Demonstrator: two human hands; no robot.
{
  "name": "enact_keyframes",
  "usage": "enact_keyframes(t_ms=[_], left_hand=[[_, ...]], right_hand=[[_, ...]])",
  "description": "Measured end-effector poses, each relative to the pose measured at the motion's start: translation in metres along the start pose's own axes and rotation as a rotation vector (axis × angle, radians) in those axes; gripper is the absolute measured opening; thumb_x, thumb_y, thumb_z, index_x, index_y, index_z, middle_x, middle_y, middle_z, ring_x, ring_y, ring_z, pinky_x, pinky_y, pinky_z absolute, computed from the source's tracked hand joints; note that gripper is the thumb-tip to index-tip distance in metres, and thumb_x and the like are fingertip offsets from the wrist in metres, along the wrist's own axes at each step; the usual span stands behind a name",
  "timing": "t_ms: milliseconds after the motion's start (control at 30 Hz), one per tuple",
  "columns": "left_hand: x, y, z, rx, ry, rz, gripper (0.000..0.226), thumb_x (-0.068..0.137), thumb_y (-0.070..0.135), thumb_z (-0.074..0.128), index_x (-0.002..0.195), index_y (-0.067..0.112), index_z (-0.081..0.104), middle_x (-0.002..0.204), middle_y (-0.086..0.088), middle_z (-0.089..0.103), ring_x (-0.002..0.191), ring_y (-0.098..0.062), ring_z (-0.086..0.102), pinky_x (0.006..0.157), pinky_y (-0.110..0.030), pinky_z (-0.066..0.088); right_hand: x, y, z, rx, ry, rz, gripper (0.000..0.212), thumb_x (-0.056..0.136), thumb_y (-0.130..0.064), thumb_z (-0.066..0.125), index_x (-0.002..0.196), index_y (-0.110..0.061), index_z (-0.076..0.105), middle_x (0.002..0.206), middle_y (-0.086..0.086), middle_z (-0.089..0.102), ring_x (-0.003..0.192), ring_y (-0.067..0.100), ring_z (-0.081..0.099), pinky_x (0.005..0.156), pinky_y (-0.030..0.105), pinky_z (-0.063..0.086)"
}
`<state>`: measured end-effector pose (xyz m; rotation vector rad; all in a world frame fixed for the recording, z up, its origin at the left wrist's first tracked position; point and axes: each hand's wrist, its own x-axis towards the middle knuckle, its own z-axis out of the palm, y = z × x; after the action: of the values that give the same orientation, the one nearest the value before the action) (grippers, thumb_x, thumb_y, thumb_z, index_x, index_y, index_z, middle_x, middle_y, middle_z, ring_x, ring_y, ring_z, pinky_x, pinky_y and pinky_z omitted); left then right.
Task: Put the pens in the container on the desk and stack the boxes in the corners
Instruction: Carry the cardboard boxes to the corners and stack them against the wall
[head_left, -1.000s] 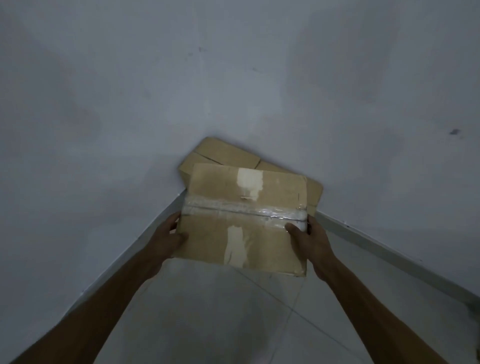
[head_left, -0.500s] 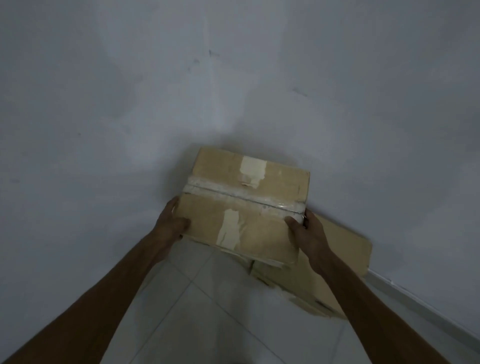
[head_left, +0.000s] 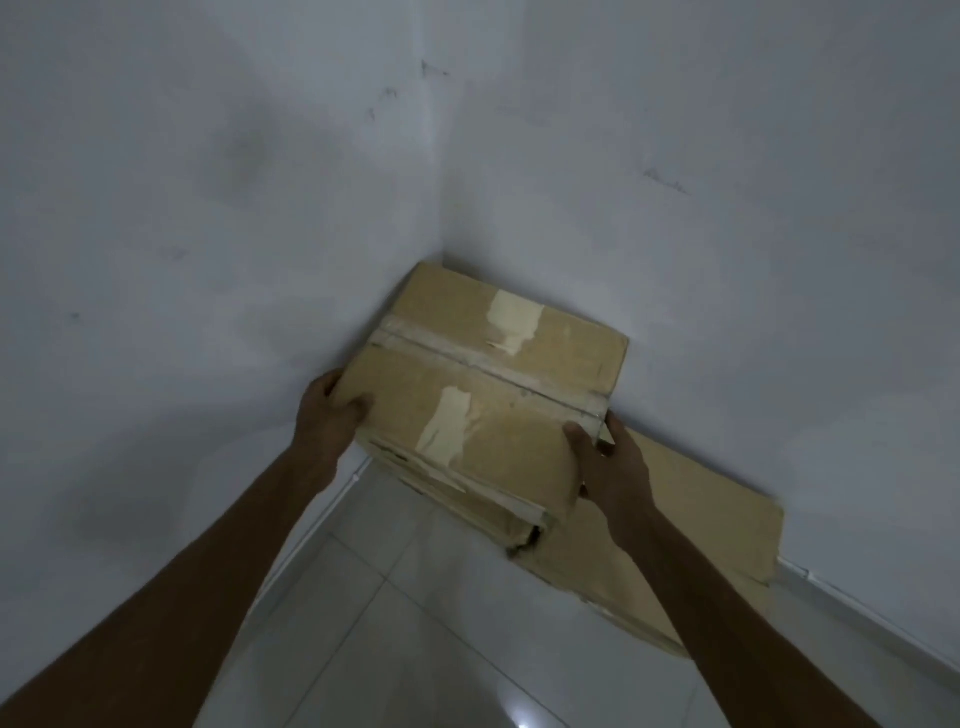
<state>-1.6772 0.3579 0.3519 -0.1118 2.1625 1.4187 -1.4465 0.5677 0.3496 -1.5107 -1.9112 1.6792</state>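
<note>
A brown cardboard box (head_left: 498, 384) with a taped seam and torn label patches sits high in the room corner, its far end against both walls. My left hand (head_left: 327, 410) grips its left edge, thumb on top. My right hand (head_left: 608, 457) grips its near right corner. Below it lies a larger flat cardboard box (head_left: 691, 525) on the floor along the right wall; the upper box covers its left part. No pens or container are in view.
Two white walls (head_left: 208, 208) meet in a corner behind the boxes. White floor tiles (head_left: 426, 623) spread in front, with a pale skirting strip (head_left: 857, 613) along the right wall.
Both hands have carried the taped box farther into the corner, over the flat box. The view has swung left, so the wall corner now shows.
</note>
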Motion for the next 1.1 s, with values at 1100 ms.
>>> enact_keyframes(t_ms=[1100], left_hand=[[-0.231, -0.014, 0.073, 0.379, -0.332, 0.196, 0.045, 0.084, 0.027, 0.071, 0.123, 0.011, 0.055, 0.112, -0.006, 0.059, 0.103, -0.024, 0.058, 0.081, -0.026, 0.04]], right_hand=[[-0.225, 0.061, -0.108, -0.148, 0.23, 0.101, 0.074, 0.096, -0.057, 0.043, 0.15, -0.009, 0.03, 0.144, 0.013, 0.049, 0.127, 0.028, 0.052, 0.096, 0.03, 0.038]])
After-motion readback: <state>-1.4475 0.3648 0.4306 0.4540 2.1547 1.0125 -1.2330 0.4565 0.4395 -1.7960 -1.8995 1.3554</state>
